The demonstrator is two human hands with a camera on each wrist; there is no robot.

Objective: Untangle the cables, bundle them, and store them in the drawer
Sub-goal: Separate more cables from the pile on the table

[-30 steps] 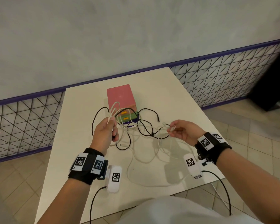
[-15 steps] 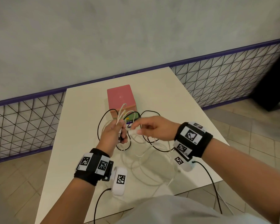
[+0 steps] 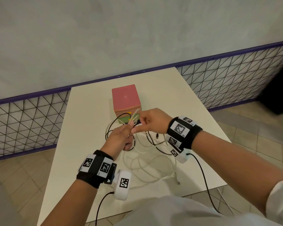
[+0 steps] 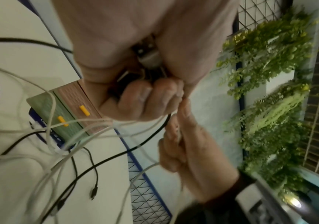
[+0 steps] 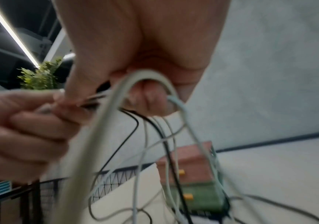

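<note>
A person's left hand [image 3: 119,137] is gripping a bunch of white cable [image 3: 134,117] loops above a pale bench [image 3: 82,144], fingers [image 4: 135,98] curled tight around the strands, with a metal plug [image 4: 147,56] also showing inside the fist. The right hand [image 3: 151,121] is meeting it from the other side, fingers [image 4: 174,133] pinching the white cable right at the left hand's fingertips; a white loop is also arching past the right palm in the right wrist view. Slack white cable is lying in loose coils on the bench beneath and in front of the hands, reaching towards the near edge. Black cable [image 3: 114,121] is trailing among the white strands, one length rising into the left fist and the rest resting on the bench, its plugs [image 4: 94,192] lying free. Just behind the hands is standing a small drawer box [image 3: 125,98], pink on top with a green drawer [image 5: 200,195] below, both with yellow handles and both closed. A wire-grid fence [image 3: 23,124] is running behind the bench below a grey wall [image 3: 137,30].
</note>
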